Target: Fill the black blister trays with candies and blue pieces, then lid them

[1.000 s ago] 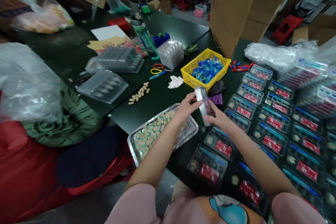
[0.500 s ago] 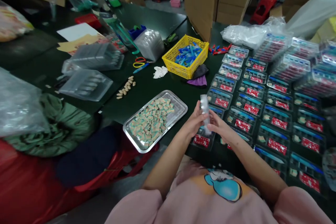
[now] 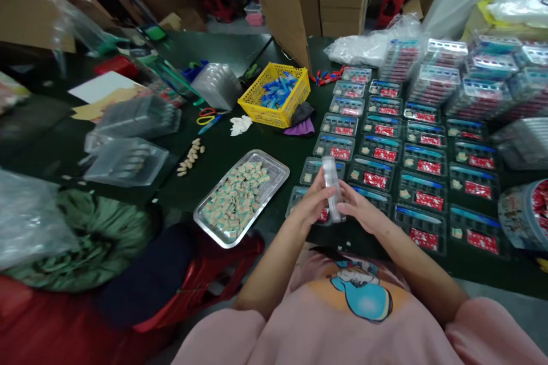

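My left hand (image 3: 315, 199) and my right hand (image 3: 358, 206) both grip a clear plastic piece (image 3: 330, 174), seen edge-on and long and narrow from above. It may be a small stack of blister covers; the layers are too blurred to tell. My left fingers press its left side, while my right fingers close on its lower right. Below and beyond the hands lie filled blister trays (image 3: 338, 148), each with a blue pen, a small tan block and a red dotted packet. To the left rests a metal tray (image 3: 274, 181) of tan and green blocks.
A yellow basket (image 3: 266, 116) of blue pens stands beyond the metal tray. Stacked filled blister packs (image 3: 432, 82) and a tub (image 3: 518, 217) are at right. Scissors (image 3: 206, 116), wooden pieces (image 3: 192, 157) and clear plastic trays (image 3: 128, 162) lie left.
The view has swung to the right, bringing the tub on the right into fuller sight. Both hands keep their grip on the clear plastic piece.
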Demonstrator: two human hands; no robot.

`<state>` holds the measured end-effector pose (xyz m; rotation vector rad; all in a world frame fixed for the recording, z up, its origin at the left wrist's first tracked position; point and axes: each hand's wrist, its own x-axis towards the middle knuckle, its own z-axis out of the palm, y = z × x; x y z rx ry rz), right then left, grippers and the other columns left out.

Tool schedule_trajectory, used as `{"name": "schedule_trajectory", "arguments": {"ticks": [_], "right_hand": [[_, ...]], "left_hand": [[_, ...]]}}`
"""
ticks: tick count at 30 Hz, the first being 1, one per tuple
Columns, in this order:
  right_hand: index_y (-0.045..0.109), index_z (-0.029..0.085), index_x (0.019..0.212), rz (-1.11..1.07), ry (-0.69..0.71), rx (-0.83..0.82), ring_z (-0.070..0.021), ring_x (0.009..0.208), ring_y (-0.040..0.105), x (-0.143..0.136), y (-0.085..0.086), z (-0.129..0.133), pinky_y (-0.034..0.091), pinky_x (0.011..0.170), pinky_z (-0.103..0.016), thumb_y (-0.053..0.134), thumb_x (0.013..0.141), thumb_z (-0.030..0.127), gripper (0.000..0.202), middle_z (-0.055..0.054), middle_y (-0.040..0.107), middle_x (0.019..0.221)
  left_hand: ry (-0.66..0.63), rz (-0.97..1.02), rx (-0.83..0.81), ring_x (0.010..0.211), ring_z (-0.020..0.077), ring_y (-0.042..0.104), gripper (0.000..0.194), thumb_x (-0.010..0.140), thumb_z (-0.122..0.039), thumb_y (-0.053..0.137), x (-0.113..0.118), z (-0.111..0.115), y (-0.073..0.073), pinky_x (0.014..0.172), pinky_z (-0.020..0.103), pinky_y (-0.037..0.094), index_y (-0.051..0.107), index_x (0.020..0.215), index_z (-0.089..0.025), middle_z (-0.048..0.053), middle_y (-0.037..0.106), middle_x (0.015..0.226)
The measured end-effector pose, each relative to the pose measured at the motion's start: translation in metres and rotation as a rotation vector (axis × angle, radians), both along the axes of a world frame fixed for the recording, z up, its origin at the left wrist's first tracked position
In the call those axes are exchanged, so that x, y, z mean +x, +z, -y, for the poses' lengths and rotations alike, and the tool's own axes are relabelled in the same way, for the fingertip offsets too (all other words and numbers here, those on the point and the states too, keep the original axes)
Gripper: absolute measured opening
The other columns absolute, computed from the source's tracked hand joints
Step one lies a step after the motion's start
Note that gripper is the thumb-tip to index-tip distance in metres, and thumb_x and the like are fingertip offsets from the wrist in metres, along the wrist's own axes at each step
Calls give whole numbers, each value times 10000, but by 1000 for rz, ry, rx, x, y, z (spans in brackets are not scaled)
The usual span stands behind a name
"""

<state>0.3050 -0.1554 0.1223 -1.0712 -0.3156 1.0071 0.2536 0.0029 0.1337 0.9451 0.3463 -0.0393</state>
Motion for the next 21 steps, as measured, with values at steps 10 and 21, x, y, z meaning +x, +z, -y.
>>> {"name": "schedule_trajectory", "arguments": {"ticks": [10, 21], "right_hand": [[523, 325, 1368, -126, -4, 116, -244, 1233, 573, -1, -8, 38, 458, 1059, -436, 757, 766, 475, 663, -50, 575, 1379], [318, 296, 1518, 783, -46, -506, -330, 1433, 335, 21, -3, 104, 340, 1132, -539, 722, 751, 561, 907, -116, 327, 1574]], "left_hand": [[-27, -50, -176, 978, 311, 685, 729, 580, -371, 850, -14, 6, -1, 898, 449, 513, 580, 1228, -174, 93, 729, 1005], [200, 36, -218, 1044, 291, 674, 643, 639, -452, 791, -34, -29, 0, 980, 466, 500, 612, 1199, -192, 80, 733, 1072]]}}
